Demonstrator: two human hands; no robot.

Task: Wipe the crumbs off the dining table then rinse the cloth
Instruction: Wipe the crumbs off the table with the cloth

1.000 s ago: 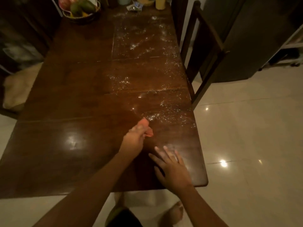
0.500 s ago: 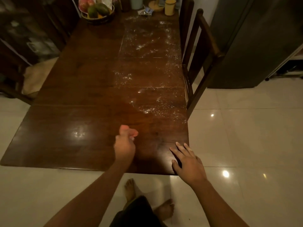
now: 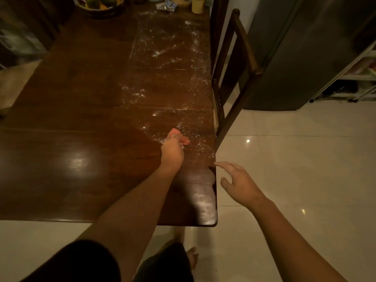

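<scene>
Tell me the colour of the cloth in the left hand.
The cloth is pinkish orange, clearest in the head view.

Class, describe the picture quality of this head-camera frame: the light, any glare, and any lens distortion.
Head view: dim, warm light with dark corners; head view: a bright glare patch on the table, left of the left hand gripping the cloth, plus lamp glints on the floor tiles; head view: wide-angle distortion leans the chair and fridge outward.
</scene>
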